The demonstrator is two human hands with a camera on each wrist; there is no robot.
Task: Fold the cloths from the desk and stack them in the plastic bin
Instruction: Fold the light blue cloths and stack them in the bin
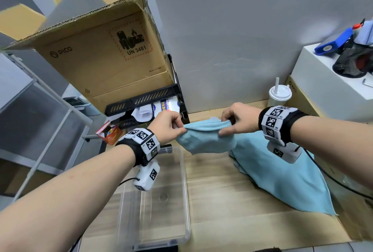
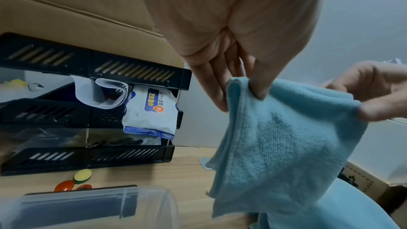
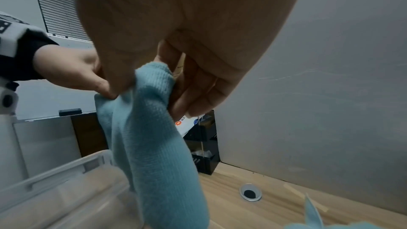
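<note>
The left hand and right hand each pinch a top corner of a blue cloth, thumb against fingers, holding it in the air above the desk near its back edge; it hangs doubled over, so the fold looks begun but not finished. The bin stands at the desk's left edge, just below and left of the cloth, and nothing shows inside it, so stacking has not started. A pile of more blue cloths lies unfolded toward the right edge. By this view, nearly all of the task remains.
</note>
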